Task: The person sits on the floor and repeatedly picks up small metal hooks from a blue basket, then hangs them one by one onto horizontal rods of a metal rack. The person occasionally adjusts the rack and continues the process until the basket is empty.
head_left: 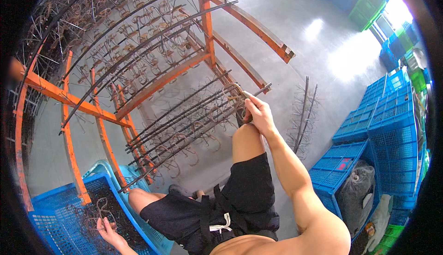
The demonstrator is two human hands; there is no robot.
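Observation:
My left hand (108, 232) pinches a bent brown frame part (101, 210) at the lower left, above a blue plastic basket (48, 217) that holds a tangle of thin dark pieces. My right hand (259, 111) is at the outer end of the dark metal rods, above my knee. Its fingers are closed on another curved brown piece (232, 89). Long dark rods (173, 127) lie side by side on an orange metal rack (166, 83), with thin wire hooks along them and curved brown pieces hanging from several hooks.
Many more hung pieces (138, 30) fill the rack's upper left. Two hooked rods (303, 116) stand apart over the grey floor at right. Stacked blue plastic crates (394, 130) line the right side, one holding a clear plastic bag (356, 189). Green crates (368, 9) are farther back.

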